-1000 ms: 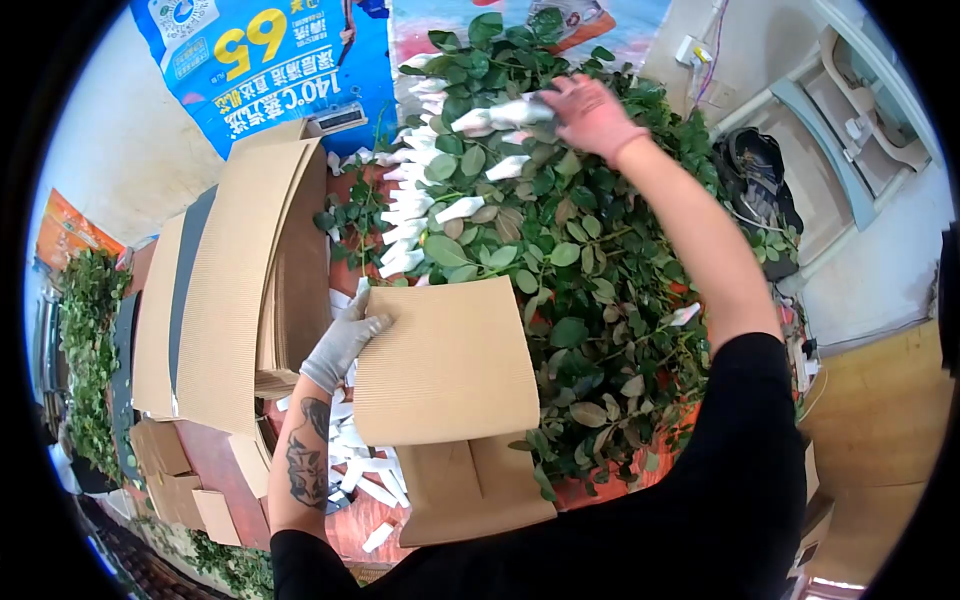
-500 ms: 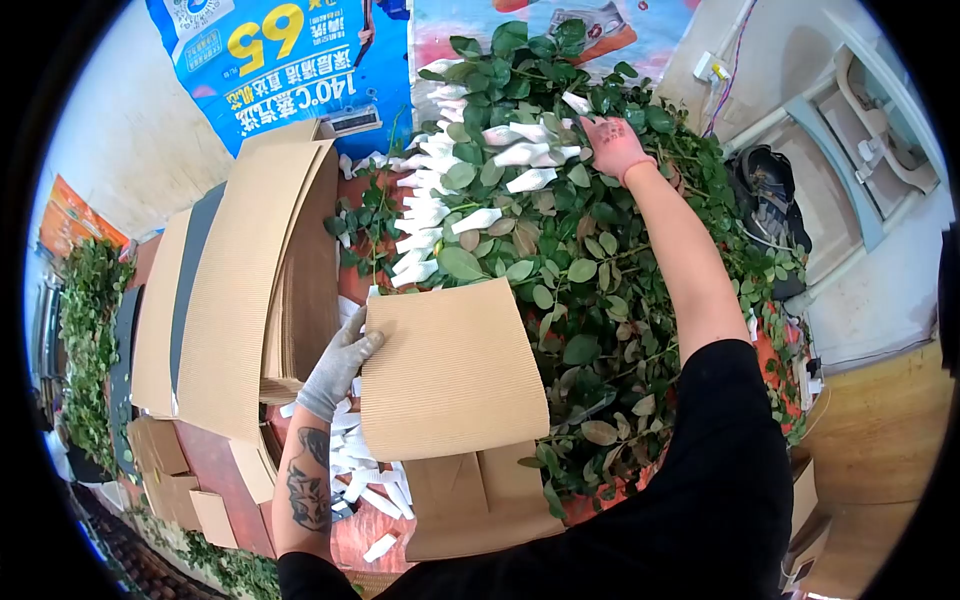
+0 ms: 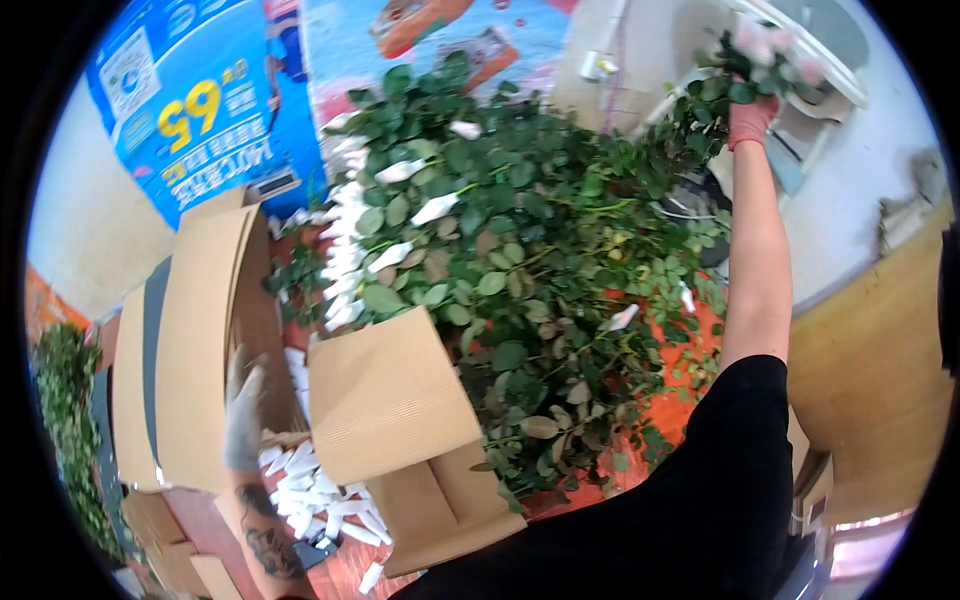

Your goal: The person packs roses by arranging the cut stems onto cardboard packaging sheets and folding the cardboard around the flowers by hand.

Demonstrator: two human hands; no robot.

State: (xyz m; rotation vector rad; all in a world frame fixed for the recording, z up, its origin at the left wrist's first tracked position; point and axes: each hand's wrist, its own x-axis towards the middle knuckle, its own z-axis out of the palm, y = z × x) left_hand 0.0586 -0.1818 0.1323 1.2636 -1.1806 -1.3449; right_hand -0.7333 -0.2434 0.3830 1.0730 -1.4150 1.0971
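Observation:
My right hand [image 3: 755, 118], in a pink glove, is raised at the upper right, closed round a bunch of leafy roses [image 3: 765, 48] with pale pink heads, blurred by motion. Their stems trail left over the heap of green rose stems [image 3: 560, 210], several with white-wrapped heads [image 3: 437, 208]. At the left, my left hand [image 3: 243, 412], in a grey glove, has its fingers stretched and holds nothing. It is beside the tall cardboard stack [image 3: 200, 350]. A corrugated cardboard sheet [image 3: 395, 395] lies to its right, apart from the hand, partly over another cardboard piece [image 3: 440, 510].
White paper sleeves [image 3: 325, 500] are piled below the cardboard stack. Posters [image 3: 200, 110] cover the back wall. A pale chair-like frame [image 3: 800, 150] leans at the right, near a wooden panel [image 3: 870, 340]. More greenery [image 3: 65, 420] stands at the far left.
My right hand has swung from the heap to the upper right, lifting roses. My left hand has let go of the corrugated sheet and moved left. The view has turned right.

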